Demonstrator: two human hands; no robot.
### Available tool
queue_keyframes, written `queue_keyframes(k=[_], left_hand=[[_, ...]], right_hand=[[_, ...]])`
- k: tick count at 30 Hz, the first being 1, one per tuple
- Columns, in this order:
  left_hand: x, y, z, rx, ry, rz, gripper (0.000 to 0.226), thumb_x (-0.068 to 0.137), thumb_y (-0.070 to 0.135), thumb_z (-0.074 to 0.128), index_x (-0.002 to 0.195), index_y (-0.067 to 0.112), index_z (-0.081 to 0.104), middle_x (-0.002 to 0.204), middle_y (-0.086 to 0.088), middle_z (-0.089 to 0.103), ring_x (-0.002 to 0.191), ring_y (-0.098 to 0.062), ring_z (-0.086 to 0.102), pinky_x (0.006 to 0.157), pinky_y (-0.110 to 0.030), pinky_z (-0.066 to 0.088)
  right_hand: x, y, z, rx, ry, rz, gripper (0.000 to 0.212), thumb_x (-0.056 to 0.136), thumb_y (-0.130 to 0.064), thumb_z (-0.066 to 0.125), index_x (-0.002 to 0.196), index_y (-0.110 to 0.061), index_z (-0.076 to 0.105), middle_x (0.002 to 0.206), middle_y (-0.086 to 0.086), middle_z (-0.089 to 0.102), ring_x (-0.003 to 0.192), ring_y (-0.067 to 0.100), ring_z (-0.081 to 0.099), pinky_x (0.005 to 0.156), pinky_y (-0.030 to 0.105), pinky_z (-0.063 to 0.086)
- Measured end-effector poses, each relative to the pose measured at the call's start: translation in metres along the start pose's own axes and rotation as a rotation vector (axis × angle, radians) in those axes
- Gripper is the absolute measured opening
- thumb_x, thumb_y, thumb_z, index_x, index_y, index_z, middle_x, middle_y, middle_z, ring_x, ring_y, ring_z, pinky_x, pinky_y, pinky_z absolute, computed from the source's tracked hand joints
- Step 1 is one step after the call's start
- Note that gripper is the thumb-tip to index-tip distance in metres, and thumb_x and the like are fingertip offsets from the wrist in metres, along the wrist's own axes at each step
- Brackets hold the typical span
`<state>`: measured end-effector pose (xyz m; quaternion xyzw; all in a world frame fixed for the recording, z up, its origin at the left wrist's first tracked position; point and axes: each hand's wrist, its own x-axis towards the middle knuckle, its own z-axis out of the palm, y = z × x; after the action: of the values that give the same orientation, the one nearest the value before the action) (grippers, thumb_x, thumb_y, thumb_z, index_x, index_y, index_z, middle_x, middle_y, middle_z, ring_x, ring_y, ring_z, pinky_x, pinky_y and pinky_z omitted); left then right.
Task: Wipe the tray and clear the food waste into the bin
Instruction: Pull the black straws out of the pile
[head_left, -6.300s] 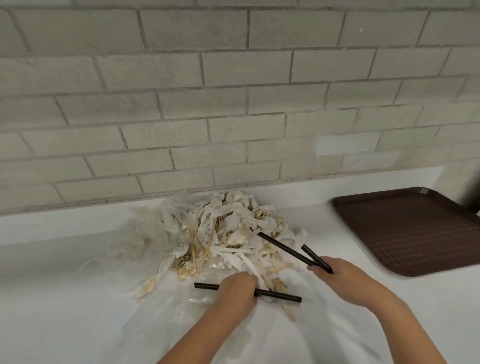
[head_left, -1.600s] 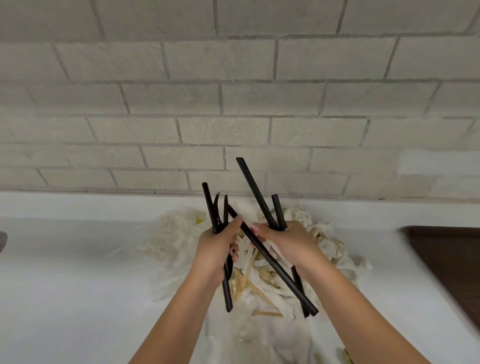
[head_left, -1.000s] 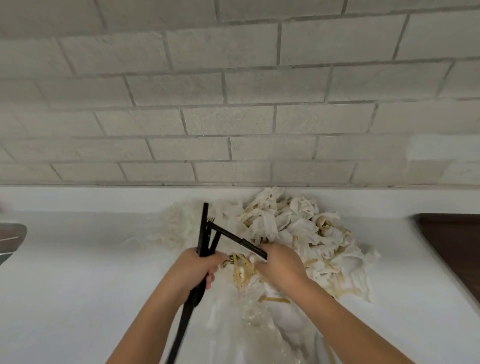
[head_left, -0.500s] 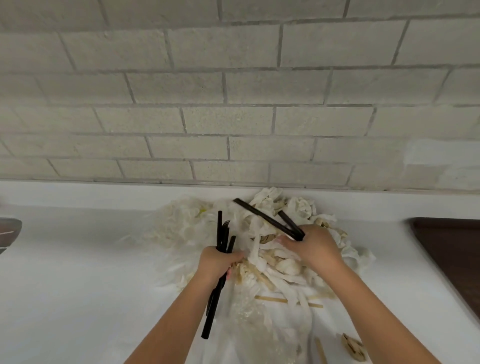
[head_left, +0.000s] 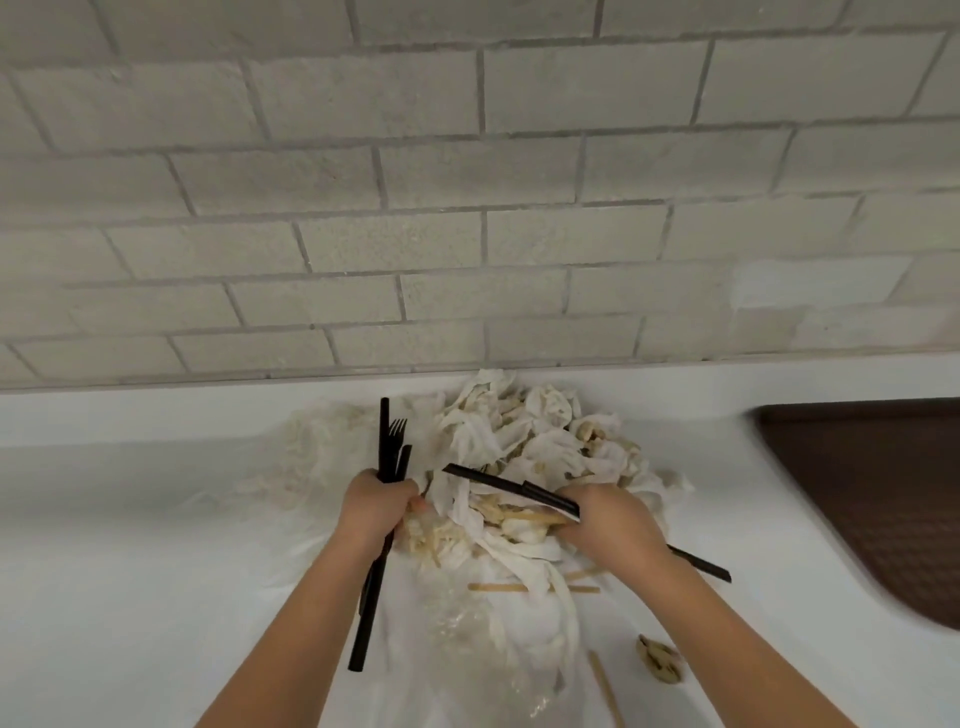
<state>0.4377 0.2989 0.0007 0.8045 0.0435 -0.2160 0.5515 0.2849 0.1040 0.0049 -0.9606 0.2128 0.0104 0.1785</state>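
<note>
A heap of crumpled white napkins and food scraps (head_left: 530, 447) lies on a clear plastic sheet (head_left: 483, 639) on the white counter. My left hand (head_left: 376, 506) is shut on a bundle of black straws and a black fork (head_left: 387, 452), held upright at the heap's left edge. My right hand (head_left: 610, 525) is shut on black straws (head_left: 511, 488) that point left over the heap, with one end sticking out to the right behind the wrist. The brown tray (head_left: 878, 499) lies at the right edge, apart from both hands.
A grey brick wall (head_left: 467, 208) rises behind the white counter (head_left: 130, 545). Wooden stirrer sticks (head_left: 498, 587) lie on the plastic, and a small food scrap (head_left: 660, 665) sits on the counter near my right forearm. No bin is in view.
Over the last seconds both hands gathered black straws from the heap and lifted them. Since half a second ago my right hand has dropped lower onto the heap; my left hand has barely moved.
</note>
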Motion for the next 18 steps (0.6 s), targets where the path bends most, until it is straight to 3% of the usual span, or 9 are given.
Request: queue_keyframes(k=[2,4,6,9,13,16,18], left_hand=[[-0.009,0.011,-0.013,-0.028,-0.058,-0.033,0.017,0.084,0.006,0.059,0.096,-0.006,0.062,0.064,-0.009,0.072,0.061,-0.023,0.061,0.053,-0.026,0.047],[-0.023,0.021,-0.026,0.02,-0.129,-0.052,0.016,0.087,0.009,0.059,0.089,-0.004,0.067,0.046,0.001,0.064,0.038,-0.01,0.051,0.041,-0.016,0.039],[-0.035,0.027,-0.037,0.054,-0.2,-0.049,0.018,0.087,0.014,0.062,0.082,-0.002,0.068,0.045,0.003,0.061,0.03,-0.009,0.042,0.037,-0.016,0.034],[-0.049,0.028,-0.049,0.138,-0.274,-0.041,0.024,0.081,0.019,0.069,0.066,0.002,0.065,0.047,0.001,0.055,0.036,-0.012,0.038,0.038,-0.019,0.034],[-0.063,0.024,-0.053,0.079,-0.39,-0.056,0.026,0.085,0.015,0.058,0.095,-0.007,0.069,0.056,0.0,0.053,0.043,-0.013,0.039,0.046,-0.025,0.032],[-0.077,0.025,-0.046,0.098,-0.452,0.015,0.014,0.084,0.019,0.063,0.077,0.006,0.064,0.054,-0.002,0.043,0.046,-0.014,0.039,0.047,-0.027,0.034],[-0.091,0.028,-0.035,0.133,-0.463,0.092,0.017,0.086,0.025,0.065,0.078,0.012,0.059,0.052,0.0,0.039,0.047,-0.013,0.039,0.046,-0.023,0.036]], right_hand=[[0.002,0.0,0.003,-0.067,0.001,-0.005,0.023,0.085,-0.026,0.056,0.105,-0.025,0.066,0.098,-0.003,0.068,0.089,0.017,0.063,0.062,0.023,0.038],[0.003,0.0,0.001,-0.116,0.008,-0.002,0.02,0.086,-0.023,0.053,0.102,-0.022,0.065,0.098,-0.001,0.067,0.088,0.019,0.063,0.061,0.024,0.037],[0.003,0.001,-0.004,-0.153,0.011,0.006,0.019,0.087,-0.023,0.053,0.102,-0.022,0.064,0.097,-0.001,0.066,0.087,0.019,0.062,0.057,0.024,0.036],[0.0,0.004,-0.014,-0.152,0.001,0.025,0.02,0.087,-0.032,0.057,0.102,-0.023,0.065,0.091,-0.003,0.065,0.083,0.017,0.062,0.059,0.024,0.041],[-0.015,0.009,-0.035,-0.151,-0.102,0.117,0.028,0.084,-0.044,0.062,0.098,-0.02,0.063,0.085,-0.004,0.059,0.077,0.016,0.057,0.057,0.024,0.041],[-0.037,0.018,-0.047,-0.138,-0.158,0.179,0.026,0.083,-0.044,0.064,0.087,-0.019,0.057,0.075,-0.006,0.054,0.07,0.014,0.053,0.049,0.022,0.034],[-0.054,0.024,-0.053,-0.094,-0.193,0.198,0.029,0.083,-0.044,0.064,0.073,-0.02,0.051,0.067,-0.007,0.05,0.062,0.011,0.049,0.048,0.022,0.032]])
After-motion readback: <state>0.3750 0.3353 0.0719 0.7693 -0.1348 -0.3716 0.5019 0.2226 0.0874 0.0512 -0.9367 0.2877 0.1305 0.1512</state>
